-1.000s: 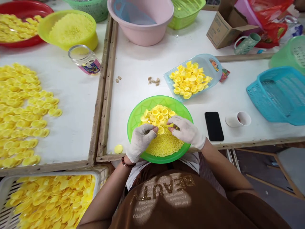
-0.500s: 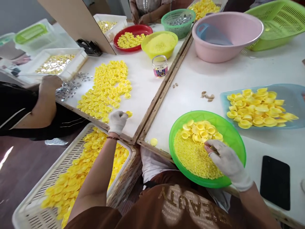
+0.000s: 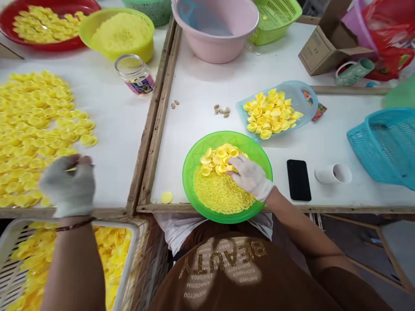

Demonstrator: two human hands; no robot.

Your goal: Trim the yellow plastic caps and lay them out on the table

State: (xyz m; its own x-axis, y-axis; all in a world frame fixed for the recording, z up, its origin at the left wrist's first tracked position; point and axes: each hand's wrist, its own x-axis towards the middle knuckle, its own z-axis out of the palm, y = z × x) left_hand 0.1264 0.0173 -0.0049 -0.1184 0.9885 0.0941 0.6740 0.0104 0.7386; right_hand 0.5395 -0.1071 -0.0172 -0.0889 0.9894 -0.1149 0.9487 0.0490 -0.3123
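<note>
My left hand point(image 3: 69, 185), in a pale glove, is closed above the near edge of the left table. A sliver of yellow shows between its thumb and fingers, seemingly a small yellow piece. Beside it spread many shallow yellow cups point(image 3: 35, 125). A green bowl point(image 3: 189, 185) stands in front of me, holding fine yellow granules point(image 3: 220, 194) and a heap of yellow cups point(image 3: 215, 157). My right hand point(image 3: 251, 177), also gloved, reaches over the bowl's right side, its fingertips closed at the heap's edge on a yellow cup, mostly covered by the fingers.
A blue scoop tray point(image 3: 306, 101) bears more cups. Rightward lie a phone point(image 3: 298, 180), a white mug point(image 3: 327, 175) and a blue basket point(image 3: 382, 147). Behind stand a pink basin point(image 3: 217, 49), a yellow bowl point(image 3: 142, 49) and a jar point(image 3: 138, 77). A white crate point(image 3: 129, 250) sits low left.
The view has swung right, dropping the neighbouring person from sight and showing the right side of the table. My left hand has risen nearer the camera; the right remains at the cups in the bowl.
</note>
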